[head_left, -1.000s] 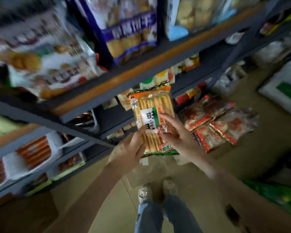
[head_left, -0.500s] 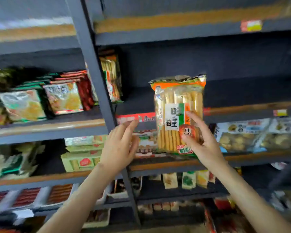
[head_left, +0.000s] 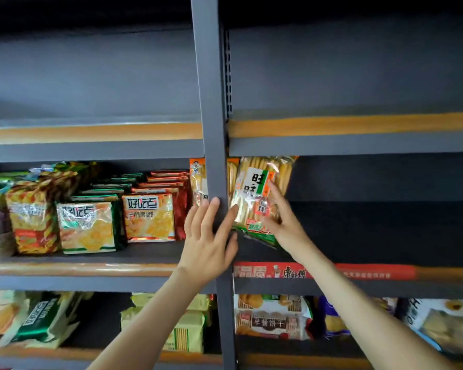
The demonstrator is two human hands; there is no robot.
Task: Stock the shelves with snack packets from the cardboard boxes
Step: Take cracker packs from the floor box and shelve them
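A: How's the left grip [head_left: 211,236]?
B: Raised, fingers straight and spread, forearm angled up from below.
A: And the right grip [head_left: 281,222]?
B: Raised too, fingers holding a clear orange-topped snack packet [head_left: 254,182].

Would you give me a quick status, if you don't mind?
Right hand holds cracker packet, tilted, over shelf. Left hand open at upright post. Post crowds packet.

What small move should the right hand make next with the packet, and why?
Probably stand the rice cracker packet upright on the shelf, then release: the right hand holds it tilted beside the post, with the open left hand touching its edge.
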